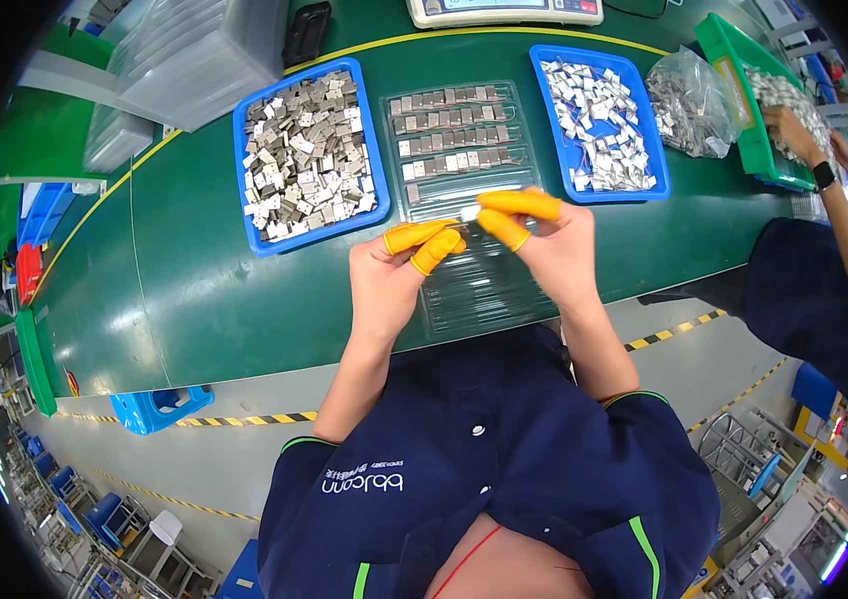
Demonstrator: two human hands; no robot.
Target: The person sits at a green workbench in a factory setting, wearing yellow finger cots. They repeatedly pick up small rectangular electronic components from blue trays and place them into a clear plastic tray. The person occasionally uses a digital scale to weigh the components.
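Yellow finger cots cover the thumb and fingertips of my two hands, which meet over the clear plastic tray [441,317]. My right hand [556,245] pinches a small white connector piece [470,213] between thumb and forefinger. Close beside it, my left hand [391,272] has its fingertips pressed together at the piece's left side; what they grip is too small to make out. Several rows of grey and white blocks [454,138] with thin wires lie in the tray's far part. Ridged bare slots show in its near part, below my hands.
Left of the tray stands a blue tray [382,190] heaped with grey and white blocks; right of it, another blue tray [646,192] holds white wired pieces. Beyond are a plastic bag [696,105], a green bin [759,150], a scale [504,12] and a co-worker's hand [794,135].
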